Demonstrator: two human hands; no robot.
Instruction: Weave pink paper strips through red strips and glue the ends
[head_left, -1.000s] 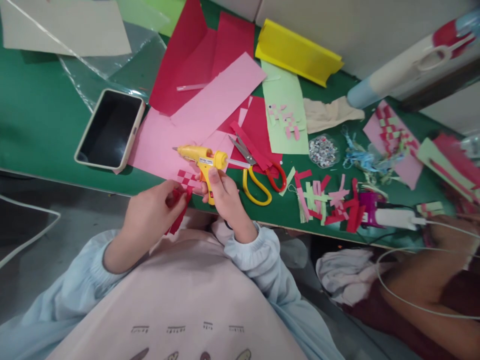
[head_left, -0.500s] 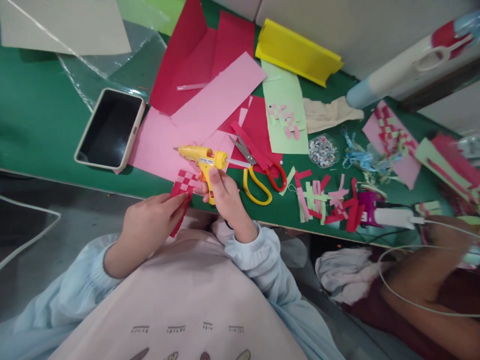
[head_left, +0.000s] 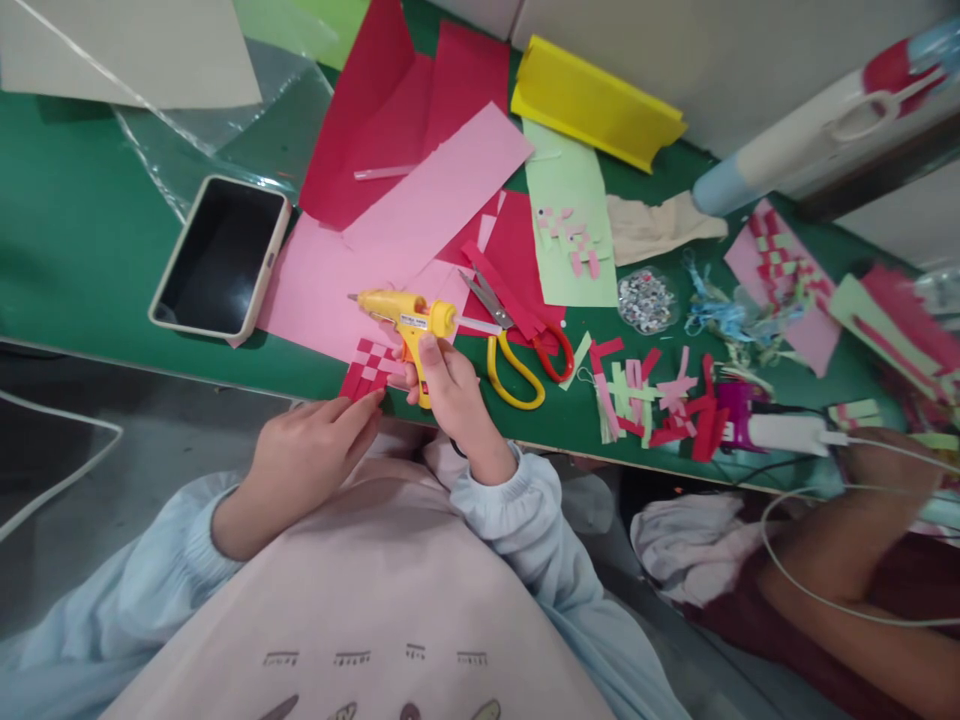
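- Two bare hands work at the near edge of a green desk [head_left: 67, 230].
- Right hand [head_left: 454, 395]: closed around the handle of a yellow glue gun [head_left: 396, 308], its nozzle pointing left and a clear glue stick [head_left: 478, 326] jutting from its back end.
- Left hand [head_left: 300, 460]: fingers stretched together over the lower edge of a red-and-pink woven paper piece [head_left: 367, 368]; the thumb is hidden, so I cannot tell whether it grips or just presses.
- The woven piece is at the desk edge, below the gun's barrel and between the two hands.
- Just right of the gun lie scissors [head_left: 501, 317] with one yellow and one red handle.
- Behind the gun, pink paper [head_left: 442, 200] overlaps red sheets [head_left: 470, 85].
- To the left, a phone [head_left: 220, 258] lies screen up, dark.
- To the right are a round container of small beads or eyes [head_left: 646, 302] and a scatter of paper strips [head_left: 637, 400].
- Farther right, a co-worker's arm [head_left: 832, 560] reaches toward the desk.
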